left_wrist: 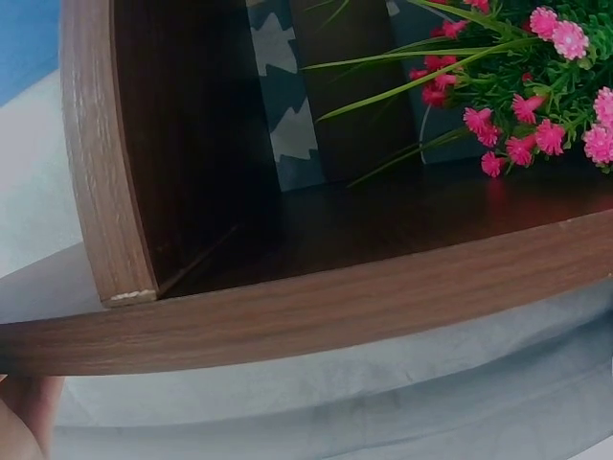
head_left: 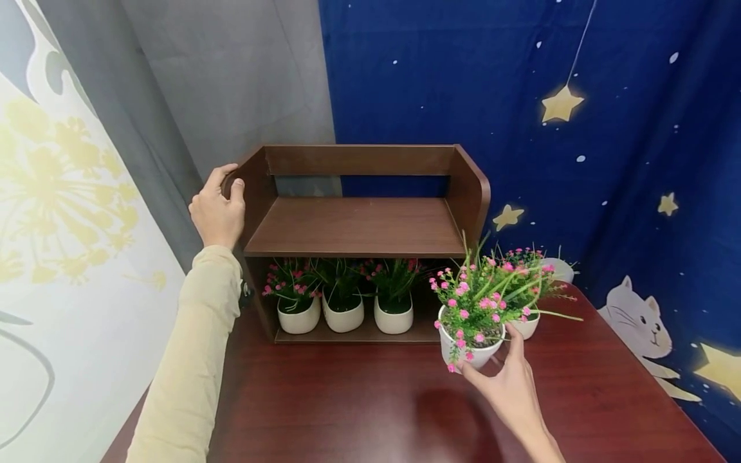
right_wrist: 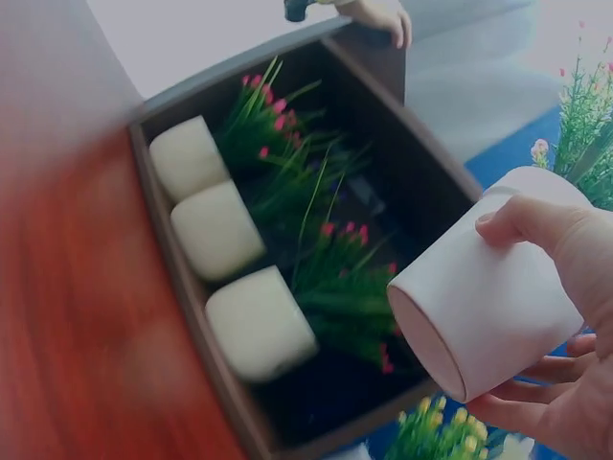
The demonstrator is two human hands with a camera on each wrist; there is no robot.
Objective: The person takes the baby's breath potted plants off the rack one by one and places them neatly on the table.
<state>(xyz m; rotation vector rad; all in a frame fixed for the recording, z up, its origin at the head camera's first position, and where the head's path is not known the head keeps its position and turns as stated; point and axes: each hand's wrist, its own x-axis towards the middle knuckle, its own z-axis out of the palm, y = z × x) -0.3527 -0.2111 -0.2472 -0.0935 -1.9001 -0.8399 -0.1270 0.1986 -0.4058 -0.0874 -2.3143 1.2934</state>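
Note:
My right hand (head_left: 509, 386) holds a white flowerpot of pink flowers (head_left: 471, 350) above the table, right of the shelf's front. In the right wrist view, thumb and fingers reach around the white pot (right_wrist: 488, 287), its base facing the camera. My left hand (head_left: 219, 211) grips the left side panel of the brown two-tier shelf (head_left: 359, 225), its thumb on the near side of the edge. Three potted flower plants stand in a row on the lower tier, including a left pot (head_left: 298, 318) and a right pot (head_left: 393, 317).
Another potted plant (head_left: 525, 326) stands on the dark red table (head_left: 336, 405), right of the shelf and partly behind the held one. Yellow flowers (right_wrist: 441, 431) appear low in the right wrist view. A blue star-patterned curtain (head_left: 417, 77) and a grey one (head_left: 231, 71) hang behind.

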